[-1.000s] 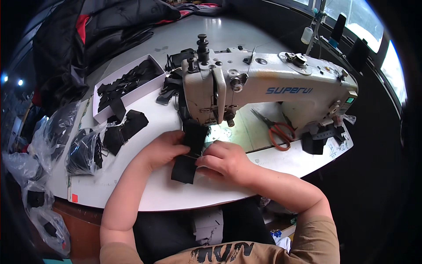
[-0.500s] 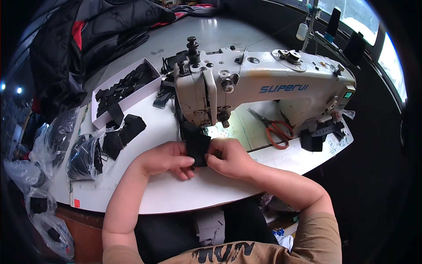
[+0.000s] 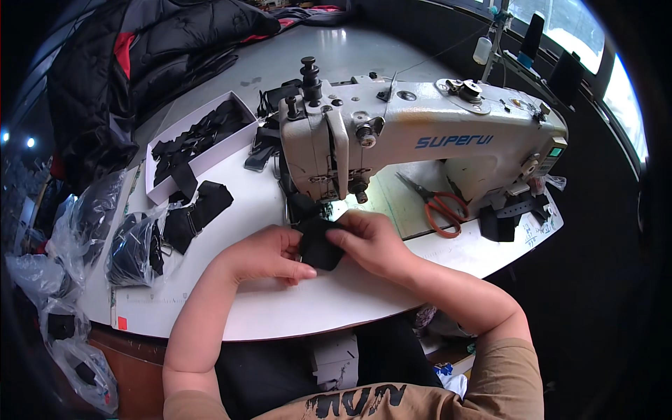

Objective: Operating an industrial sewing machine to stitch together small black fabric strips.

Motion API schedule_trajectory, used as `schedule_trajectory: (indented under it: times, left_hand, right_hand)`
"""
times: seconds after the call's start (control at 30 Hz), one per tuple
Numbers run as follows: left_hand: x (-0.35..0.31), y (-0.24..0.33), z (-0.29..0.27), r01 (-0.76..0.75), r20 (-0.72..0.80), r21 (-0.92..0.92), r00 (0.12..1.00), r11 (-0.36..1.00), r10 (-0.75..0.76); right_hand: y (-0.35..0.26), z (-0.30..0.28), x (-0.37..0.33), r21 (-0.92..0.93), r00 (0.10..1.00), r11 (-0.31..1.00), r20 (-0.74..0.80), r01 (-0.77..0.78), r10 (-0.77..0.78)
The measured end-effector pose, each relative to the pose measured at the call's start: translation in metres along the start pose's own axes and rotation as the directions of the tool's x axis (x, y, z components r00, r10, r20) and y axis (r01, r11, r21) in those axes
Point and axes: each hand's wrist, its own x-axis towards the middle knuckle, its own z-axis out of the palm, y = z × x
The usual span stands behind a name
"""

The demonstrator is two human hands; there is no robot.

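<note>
A piece of black webbing strap point(image 3: 322, 250) lies just in front of the needle of the white sewing machine point(image 3: 392, 115), its far end running in under the presser foot. My left hand point(image 3: 274, 256) holds the strap's left edge, fingers partly under it and thumb stretched along the near side. On the opposite edge, my right hand point(image 3: 365, 239) pinches the strap between thumb and fingers. The machine's lamp lights the bed beside the needle. Where the strap meets the foot, dark material and my fingers hide the detail.
Orange-handled scissors point(image 3: 442, 210) rest on the bed under the machine arm. A white box point(image 3: 203, 162) of black straps stands left, with a buckled strap point(image 3: 199, 217) and plastic-wrapped bundles point(image 3: 133, 252) nearer me. More strap pieces point(image 3: 498, 220) lie right. Black padded fabric point(image 3: 168, 56) is heaped behind.
The strap's near end has turned, so it now sits at a slant. My right hand has shifted a little up and right over its edge; the left thumb reaches slightly further right.
</note>
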Motion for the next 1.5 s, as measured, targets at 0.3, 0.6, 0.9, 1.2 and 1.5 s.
schedule_trajectory:
  times: [0.3,0.6,0.9,1.2,1.5]
  left_hand:
    - [0.001,0.004,-0.004,0.029,-0.384,0.374,0.915,0.927,0.127]
    - [0.003,0.004,0.007,-0.095,-0.453,0.052,0.885,0.994,0.108]
    - [0.017,-0.003,0.013,0.039,-0.533,0.492,0.804,0.870,0.265]
    - [0.029,-0.035,0.004,-0.207,-0.003,0.969,0.540,0.136,0.841]
    - [0.022,-0.035,0.012,-0.221,-0.046,0.955,0.547,0.197,0.836]
  right_hand:
    - [-0.001,-0.005,0.000,-0.066,0.995,0.993,-0.029,-0.093,0.091]
    - [-0.009,0.001,-0.005,-0.446,1.000,0.894,0.015,0.031,-0.027]
    - [-0.006,0.000,-0.001,-0.630,0.996,0.776,-0.044,0.033,-0.078]
    - [-0.005,0.023,-0.011,-0.667,0.945,0.744,-0.268,-0.042,-0.187]
    - [0.002,0.027,-0.010,-0.723,0.909,0.687,-0.331,-0.070,-0.255]
